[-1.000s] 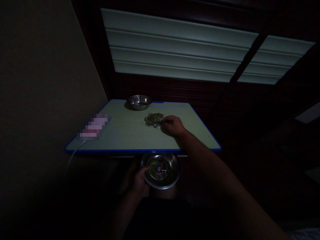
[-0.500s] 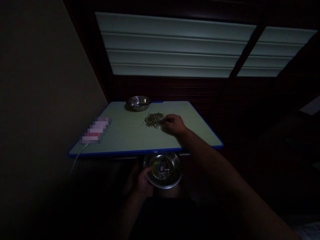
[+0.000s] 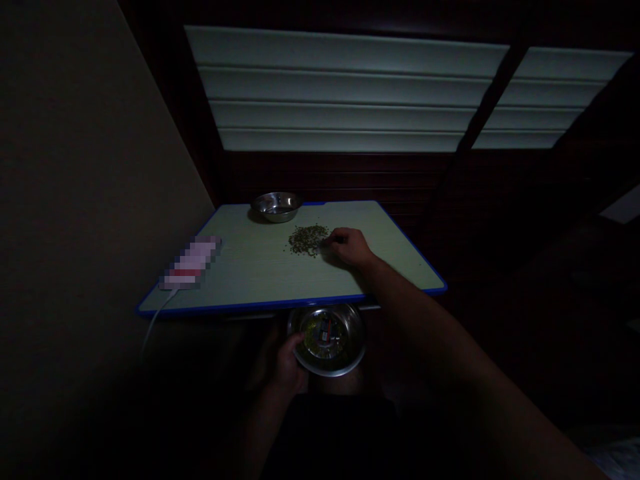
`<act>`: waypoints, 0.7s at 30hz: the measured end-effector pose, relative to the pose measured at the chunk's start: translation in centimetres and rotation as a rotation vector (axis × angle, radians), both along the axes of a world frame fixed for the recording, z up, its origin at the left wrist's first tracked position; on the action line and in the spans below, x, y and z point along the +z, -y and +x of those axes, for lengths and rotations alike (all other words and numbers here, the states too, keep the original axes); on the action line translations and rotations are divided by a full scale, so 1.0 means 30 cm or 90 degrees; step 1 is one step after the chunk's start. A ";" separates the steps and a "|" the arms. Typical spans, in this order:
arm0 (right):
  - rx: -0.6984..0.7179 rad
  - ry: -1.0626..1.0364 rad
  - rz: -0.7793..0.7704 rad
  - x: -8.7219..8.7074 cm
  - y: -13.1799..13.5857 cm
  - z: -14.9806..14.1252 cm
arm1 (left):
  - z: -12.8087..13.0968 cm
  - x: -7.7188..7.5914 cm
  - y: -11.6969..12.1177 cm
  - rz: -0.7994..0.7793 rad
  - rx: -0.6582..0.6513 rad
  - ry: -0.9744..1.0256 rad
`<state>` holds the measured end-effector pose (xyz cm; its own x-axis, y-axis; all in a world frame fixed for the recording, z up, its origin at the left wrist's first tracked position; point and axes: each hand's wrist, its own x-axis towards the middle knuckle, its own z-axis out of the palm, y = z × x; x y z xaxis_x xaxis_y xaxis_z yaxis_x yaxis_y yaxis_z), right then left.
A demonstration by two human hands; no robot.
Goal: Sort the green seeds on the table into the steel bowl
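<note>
My left hand (image 3: 291, 363) grips the left rim of a shiny metal bowl (image 3: 351, 357), its thumb over the edge. Below the table's front edge, this bowl is tilted toward me and holds yellow-green bits around a dark, reddish label-like patch. My right hand (image 3: 350, 247) rests low over the table at the right side of a loose pile of small green beans or grains (image 3: 306, 240). Its thumb and fingers are pinched together at the pile's edge; what lies between them is too dark and small to make out.
The pale table (image 3: 250, 273) has a blue edge. A second metal bowl (image 3: 277, 215) stands at its back left. A blurred-out pink phone-like object (image 3: 193, 263) with a white cable (image 3: 156, 320) lies at the left edge. Behind rises a dark wooden frame with pale slatted panels (image 3: 340, 93).
The view has shifted very slightly. My right hand stays at the pile's right edge with barely any movement, and my left hand keeps its hold on the bowl.
</note>
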<state>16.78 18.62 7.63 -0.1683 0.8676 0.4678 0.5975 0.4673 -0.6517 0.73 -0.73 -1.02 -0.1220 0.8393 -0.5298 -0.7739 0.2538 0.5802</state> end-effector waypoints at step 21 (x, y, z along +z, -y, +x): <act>-0.019 0.010 -0.034 0.002 0.007 -0.003 | -0.005 -0.012 -0.001 -0.007 -0.001 0.007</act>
<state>16.68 18.40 7.70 -0.1495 0.8963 0.4175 0.6211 0.4137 -0.6657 0.58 -0.69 -1.36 -0.1140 0.8335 -0.5406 -0.7801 0.2619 0.5683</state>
